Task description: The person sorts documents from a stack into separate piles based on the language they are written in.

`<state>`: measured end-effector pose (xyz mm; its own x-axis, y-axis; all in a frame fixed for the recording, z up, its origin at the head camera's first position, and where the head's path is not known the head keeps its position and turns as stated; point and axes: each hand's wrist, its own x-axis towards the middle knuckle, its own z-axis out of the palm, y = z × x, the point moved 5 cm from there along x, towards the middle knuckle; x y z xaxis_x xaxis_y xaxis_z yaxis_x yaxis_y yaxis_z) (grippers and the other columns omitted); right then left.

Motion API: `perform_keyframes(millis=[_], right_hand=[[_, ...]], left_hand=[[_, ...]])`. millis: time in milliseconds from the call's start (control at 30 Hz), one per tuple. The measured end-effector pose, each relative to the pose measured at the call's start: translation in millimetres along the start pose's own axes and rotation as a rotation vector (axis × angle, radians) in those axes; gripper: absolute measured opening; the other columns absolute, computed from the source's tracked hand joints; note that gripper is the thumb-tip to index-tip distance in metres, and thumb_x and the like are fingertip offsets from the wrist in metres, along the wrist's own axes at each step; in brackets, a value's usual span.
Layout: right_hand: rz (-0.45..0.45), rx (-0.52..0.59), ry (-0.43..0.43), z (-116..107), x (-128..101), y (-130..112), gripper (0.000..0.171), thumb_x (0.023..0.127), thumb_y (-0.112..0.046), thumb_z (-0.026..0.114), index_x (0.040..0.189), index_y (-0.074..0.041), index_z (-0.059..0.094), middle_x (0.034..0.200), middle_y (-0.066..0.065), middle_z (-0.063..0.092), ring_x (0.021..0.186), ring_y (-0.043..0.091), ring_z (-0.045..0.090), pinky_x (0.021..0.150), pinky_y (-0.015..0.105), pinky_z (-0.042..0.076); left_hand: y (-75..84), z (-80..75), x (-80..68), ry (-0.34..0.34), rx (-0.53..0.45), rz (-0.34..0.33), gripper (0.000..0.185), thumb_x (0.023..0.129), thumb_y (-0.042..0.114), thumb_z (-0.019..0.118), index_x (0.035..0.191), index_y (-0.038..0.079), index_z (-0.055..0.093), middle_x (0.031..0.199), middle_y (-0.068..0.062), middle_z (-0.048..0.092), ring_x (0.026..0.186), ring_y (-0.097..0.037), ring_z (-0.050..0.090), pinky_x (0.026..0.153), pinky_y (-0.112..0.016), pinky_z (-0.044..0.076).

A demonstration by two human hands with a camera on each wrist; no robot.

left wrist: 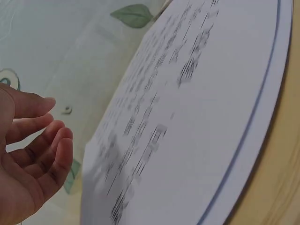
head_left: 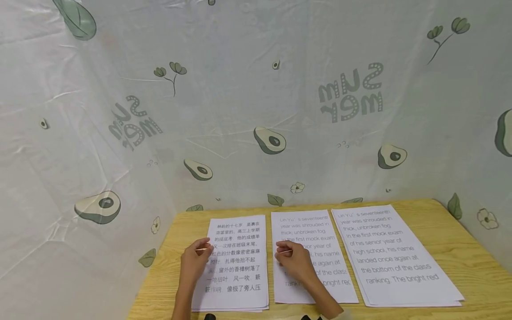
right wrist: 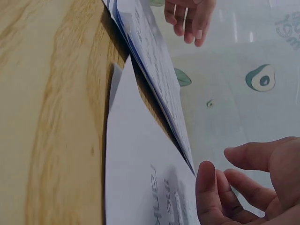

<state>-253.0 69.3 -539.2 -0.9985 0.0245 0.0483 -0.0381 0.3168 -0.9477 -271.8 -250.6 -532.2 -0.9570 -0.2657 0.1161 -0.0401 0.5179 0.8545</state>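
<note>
Head view: low in the frame we see a wooden table (head_left: 460,249) with three stacks of printed paper side by side. Our left hand (head_left: 194,262) hangs over the Chinese sheet (head_left: 236,262) at lower left of centre, fingers loosely curled, gripping nothing we can make out. Our right hand (head_left: 294,260) sits over the middle English sheet (head_left: 308,258) in much the same loose curl. A third English stack (head_left: 392,258) lies just to the right, untouched. An avocado-print cloth (head_left: 256,111) fills the upper frame.

Left wrist view: the left hand (left wrist: 30,159) at lower left is relaxed and empty, beside the blurred Chinese sheet (left wrist: 197,117).

Right wrist view: the right hand (right wrist: 253,187) at lower right is slack, its fingertips near the English sheet (right wrist: 140,178); the left hand (right wrist: 190,16) shows at the top.
</note>
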Motion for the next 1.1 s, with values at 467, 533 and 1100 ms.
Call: perform_keyframes(millis=[467, 533, 1100], right_hand=[[0.072, -0.081, 0.043, -60, -2, 19, 0.036, 0.095, -0.009, 0.076, 0.130, 0.002, 0.073, 0.108, 0.009, 0.075, 0.087, 0.014, 0.071, 0.069, 0.024, 0.062], [0.079, -0.092, 0.049, -70, -2, 21, 0.037, 0.096, -0.010, 0.075, 0.131, 0.003, 0.072, 0.110, 0.010, 0.075, 0.087, 0.014, 0.071, 0.068, 0.024, 0.061], [0.119, -0.229, 0.087, -141, -9, 40, 0.045, 0.100, -0.016, 0.072, 0.140, 0.004, 0.067, 0.123, 0.018, 0.075, 0.093, 0.014, 0.072, 0.071, 0.020, 0.057]], left_hand=[[28.9, 78.0, -8.4, -0.108, -0.058, 0.045, 0.036, 0.097, 0.013, 0.076, 0.132, 0.002, 0.074, 0.107, -0.008, 0.076, 0.081, -0.013, 0.067, 0.063, -0.021, 0.055], [31.5, 87.7, -10.1, -0.121, -0.082, 0.043, 0.035, 0.098, 0.012, 0.075, 0.131, 0.002, 0.074, 0.106, -0.009, 0.076, 0.080, -0.014, 0.067, 0.062, -0.021, 0.056], [63.7, 146.3, -24.5, -0.212, -0.198, 0.060, 0.033, 0.096, 0.011, 0.076, 0.126, -0.002, 0.075, 0.101, -0.009, 0.075, 0.076, -0.012, 0.067, 0.061, -0.021, 0.056]])
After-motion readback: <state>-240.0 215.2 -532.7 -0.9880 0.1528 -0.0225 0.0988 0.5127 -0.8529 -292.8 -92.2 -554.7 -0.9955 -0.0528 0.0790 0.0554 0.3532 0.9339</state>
